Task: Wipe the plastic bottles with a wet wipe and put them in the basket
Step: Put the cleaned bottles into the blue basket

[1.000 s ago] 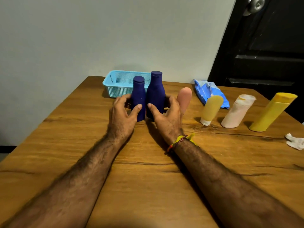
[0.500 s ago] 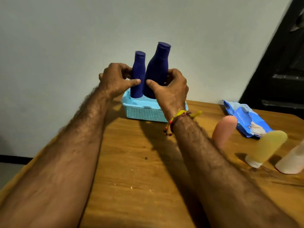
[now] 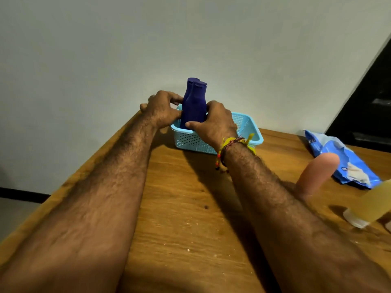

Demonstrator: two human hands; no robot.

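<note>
Two blue bottles (image 3: 193, 106) upright (caps up) in basket (image 3: 247, 132), left hand (image 3: 161, 109) and right hand (image 3: 213, 123) grip clasping them.

Two blue bottles (image 3: 194, 106), one basket (image 3: 246, 125), one pink bottle (image 3: 316, 173), one yellow bottle (image 3: 370, 205).

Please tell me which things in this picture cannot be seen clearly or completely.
- Head view: the bases of the two blue bottles are hidden by the basket wall and both hands, the left hand and the right hand.
- The rear blue bottle is mostly covered by the front one.
- The yellow bottle is cut off by the right edge.
- The print on the blue wipes pack is too small to read.
</note>
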